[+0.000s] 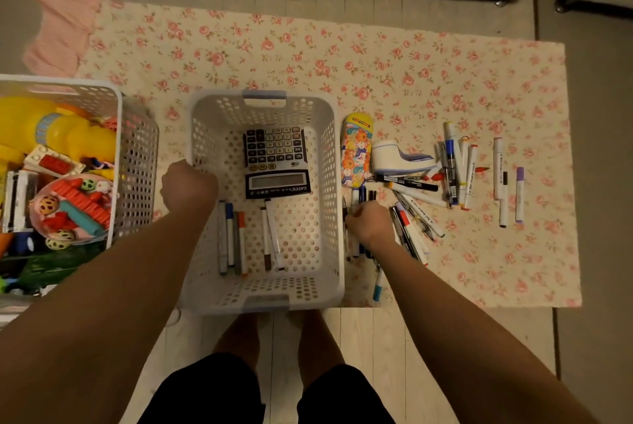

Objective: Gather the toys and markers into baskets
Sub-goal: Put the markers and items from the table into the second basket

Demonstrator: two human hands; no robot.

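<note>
Floral mat fills mid-frame; left hand grips the center basket rim, right hand clenches markers beside it.

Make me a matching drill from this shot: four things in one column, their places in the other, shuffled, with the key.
Things:
1. calculator
2. pencil case
3. yellow toy
4. purple marker

Places:
A. in the left basket
B. on the cloth, far right, apart from the pile
C. in the middle basket
D. on the cloth, just right of the middle basket

Pairs: 1-C, 2-D, 3-A, 4-B
</note>
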